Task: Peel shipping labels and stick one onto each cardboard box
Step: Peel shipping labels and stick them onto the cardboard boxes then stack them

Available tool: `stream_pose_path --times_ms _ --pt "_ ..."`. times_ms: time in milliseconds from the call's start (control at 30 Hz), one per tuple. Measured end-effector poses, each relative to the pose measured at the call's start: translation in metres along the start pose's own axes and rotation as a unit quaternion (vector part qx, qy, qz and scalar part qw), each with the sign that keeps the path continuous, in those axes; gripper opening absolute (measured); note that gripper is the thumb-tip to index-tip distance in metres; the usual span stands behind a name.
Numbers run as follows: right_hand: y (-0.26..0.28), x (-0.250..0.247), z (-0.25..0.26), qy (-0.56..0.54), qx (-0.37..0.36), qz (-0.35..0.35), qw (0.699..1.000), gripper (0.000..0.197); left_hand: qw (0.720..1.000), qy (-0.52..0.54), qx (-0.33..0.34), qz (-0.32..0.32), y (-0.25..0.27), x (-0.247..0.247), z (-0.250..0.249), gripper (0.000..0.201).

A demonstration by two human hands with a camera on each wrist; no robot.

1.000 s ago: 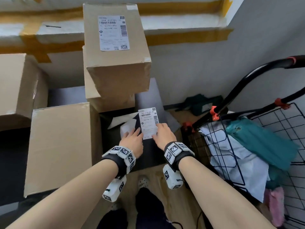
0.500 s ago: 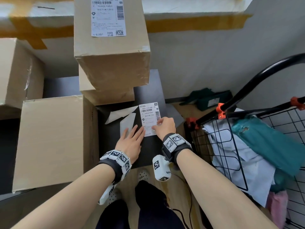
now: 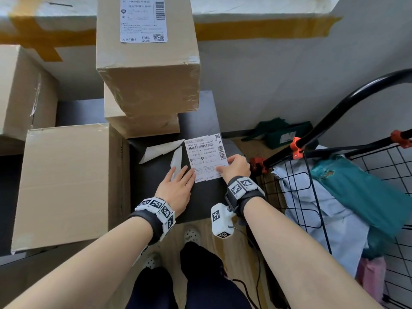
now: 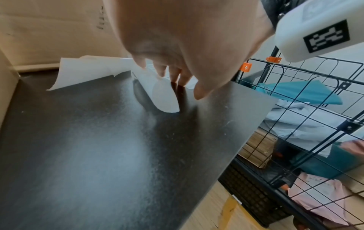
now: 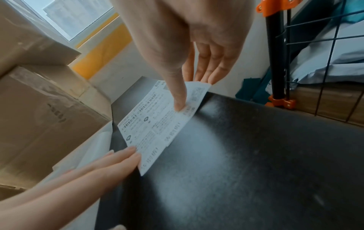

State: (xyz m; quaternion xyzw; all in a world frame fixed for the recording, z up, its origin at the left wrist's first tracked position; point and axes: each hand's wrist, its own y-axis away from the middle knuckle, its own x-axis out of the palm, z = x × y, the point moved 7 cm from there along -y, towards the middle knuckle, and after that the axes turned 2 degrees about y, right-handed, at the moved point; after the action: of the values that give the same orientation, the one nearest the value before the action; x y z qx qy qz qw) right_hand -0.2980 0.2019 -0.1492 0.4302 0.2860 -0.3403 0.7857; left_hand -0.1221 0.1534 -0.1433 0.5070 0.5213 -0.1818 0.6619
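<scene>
Peeling step on: right hand (image 3: 236, 167) pinches shipping labels (image 3: 207, 158) at near right corner, thumb on top, fingers beneath. Left hand (image 3: 177, 186) lies flat, fingers straight, tips pinning left edge against black table (image 3: 200, 204). Best kept pinned while corner lifts slow and low, else curl. Labels: white, barcodes, dense print, lying between hands below stacked cardboard boxes (image 3: 147, 70); discarded backing (image 3: 160, 150) just beside.

Brown cardboard boxes (image 3: 66, 186), white black-printed shipping label (image 3: 206, 157), black tabletop (image 4: 98, 155), teal cloth (image 3: 356, 197), orange clips (image 3: 296, 148)
</scene>
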Motion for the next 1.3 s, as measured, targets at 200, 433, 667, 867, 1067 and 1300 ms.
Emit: stream_pose_path --times_ms 200,433,667,867,1067,1300 --pt "0.006 -0.008 0.007 -0.081 -0.051 0.019 0.995 0.005 0.997 0.06 -0.044 -0.013 0.004 -0.012 0.006 0.054" --pt "0.044 -0.023 0.021 -0.237 -0.043 0.1 0.965 0.014 0.964 0.243 -0.055 -0.097 0.019 -0.068 0.014 0.052" --pt "0.11 -0.04 0.05 -0.262 -0.077 0.136 0.952 0.011 0.974 0.194 0.013 -0.113 0.067 -0.096 0.021 0.069" --pt "0.168 -0.037 0.08 -0.266 -0.112 0.117 0.95 0.02 0.966 0.194 0.034 -0.17 0.127 -0.107 0.044 0.056" --pt "0.224 -0.009 0.123 -0.286 -0.142 0.146 0.936 0.014 0.946 0.182 0.06 -0.26 0.196 -0.12 0.081 0.03" --pt "0.265 0.034 0.158 -0.318 -0.15 0.194 0.916 0.008 0.885 0.335 -0.097 -0.308 0.24 -0.1 0.163 0.026"
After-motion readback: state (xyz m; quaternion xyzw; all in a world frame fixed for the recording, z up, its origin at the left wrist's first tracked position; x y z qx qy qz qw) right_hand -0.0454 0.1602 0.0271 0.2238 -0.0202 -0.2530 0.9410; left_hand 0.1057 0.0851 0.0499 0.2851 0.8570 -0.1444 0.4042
